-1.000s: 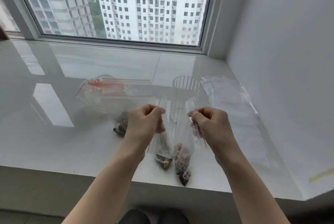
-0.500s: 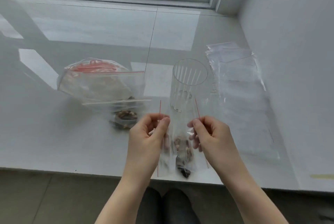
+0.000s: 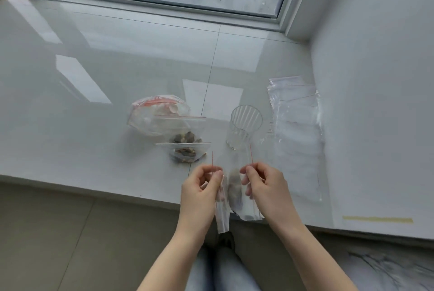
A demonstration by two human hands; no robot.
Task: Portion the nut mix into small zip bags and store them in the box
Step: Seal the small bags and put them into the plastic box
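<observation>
Zip bag (image 3: 234, 193) pinched by left hand (image 3: 203, 188) and right hand (image 3: 265, 187); nuts inside blurred.

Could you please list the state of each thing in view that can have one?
Left hand: pinches the small zip bag's top.
Right hand: pinches the same bag's top.
Small zip bag: held, holds nuts; whether sealed, cannot tell.
Glass: upright, apparently empty.
Filled bags: lying flat.
Empty bags: stacked flat.

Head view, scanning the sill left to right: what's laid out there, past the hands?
Large bag with red print → filled zip bags of nut mix → clear ribbed glass → stack of empty zip bags → strip of tape.
</observation>
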